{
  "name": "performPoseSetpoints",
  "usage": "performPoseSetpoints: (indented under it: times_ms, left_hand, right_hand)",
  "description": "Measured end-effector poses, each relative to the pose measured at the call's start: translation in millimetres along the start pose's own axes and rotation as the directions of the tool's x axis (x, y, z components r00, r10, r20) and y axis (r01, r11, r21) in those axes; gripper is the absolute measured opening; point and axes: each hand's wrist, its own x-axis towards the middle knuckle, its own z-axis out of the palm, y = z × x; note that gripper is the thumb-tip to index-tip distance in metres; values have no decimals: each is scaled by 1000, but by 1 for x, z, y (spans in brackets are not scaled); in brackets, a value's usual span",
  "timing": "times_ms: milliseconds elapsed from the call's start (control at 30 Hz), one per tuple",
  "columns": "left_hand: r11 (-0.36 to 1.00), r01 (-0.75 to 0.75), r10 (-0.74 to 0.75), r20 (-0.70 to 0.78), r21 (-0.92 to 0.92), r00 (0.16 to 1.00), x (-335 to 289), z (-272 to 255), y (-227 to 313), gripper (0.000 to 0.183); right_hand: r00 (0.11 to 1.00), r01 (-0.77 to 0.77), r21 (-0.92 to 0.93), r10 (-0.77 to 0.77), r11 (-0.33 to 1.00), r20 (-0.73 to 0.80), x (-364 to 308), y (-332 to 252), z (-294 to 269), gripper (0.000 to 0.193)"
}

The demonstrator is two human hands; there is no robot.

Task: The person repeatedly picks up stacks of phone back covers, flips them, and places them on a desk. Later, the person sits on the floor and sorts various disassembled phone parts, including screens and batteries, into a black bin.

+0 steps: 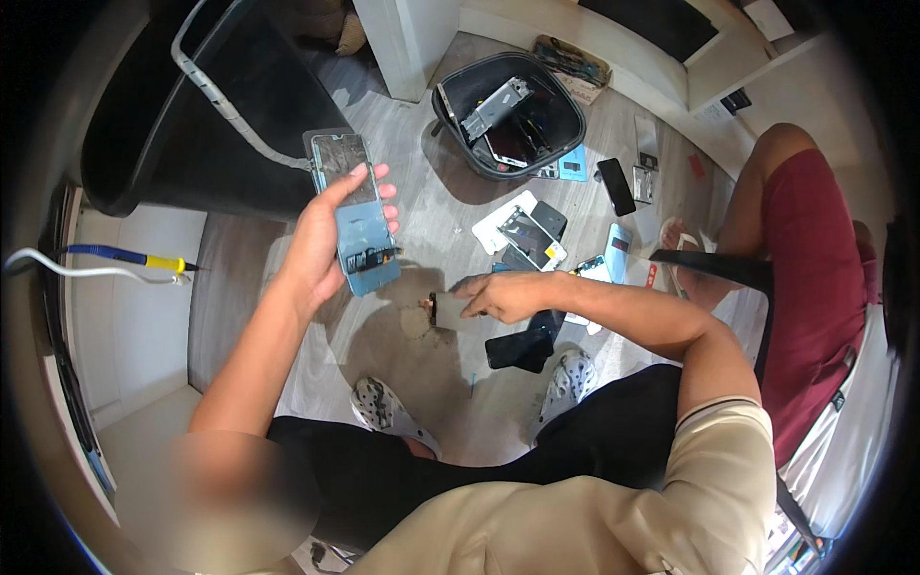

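Left hand: I see the left hand [331,230] closed around an opened phone assembly [366,235], the thumb laid across its face and the fingertips showing along its right edge.
Opened phone assembly: raised above the floor [259,297], left of centre in my view; the upper part is grey and glassy, the lower part blue, with a dark ribbon-like strip lying across it.
Right hand: the right hand [503,295] is partly curled, its fingers on the right end of a grey flat panel [455,313]; I cannot tell whether it grips the panel or only touches it.
Grey flat panel: below and to the right of the phone assembly, with a dark and copper-coloured piece at its left end.
Gooseneck: a grey flexible arm [216,96] curves down to the upper left corner of the phone assembly; I cannot tell whether the two touch.
Phone parts: a white-edged phone frame [532,238] overlaps other panels on the floor beyond the right hand; a black phone [615,187] lies farther off, and a dark glossy phone [517,351] lies near the wearer's patterned clog [567,383].
Tub: a black tub [460,158] holds phone frames and loose parts.
Left margin: a pointed blue-and-yellow tool [129,257] shows beside a white cord [81,271].
Right margin: another person's maroon shorts [815,278] and bare knee are visible.
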Motion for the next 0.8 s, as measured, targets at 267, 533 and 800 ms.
performPoseSetpoints:
  times_ms: [267, 533, 800]
  left_hand:
    - [996, 63, -63, 7, -59, 998, 15, -1, 4, 51]
    - [995, 85, -83, 43, -54, 996, 26, 0, -2, 51]
    - [988, 148, -149, -12, -46, 989, 38, 2, -6, 50]
  right_hand:
    - [645, -479, -72, 295, 875, -705, 6, 50, -172, 31]
    - [579, -814, -222, 722, 537, -378, 32, 77, -202, 40]
    - [728, -545, -108, 406, 831, -552, 39, 94, -225, 42]
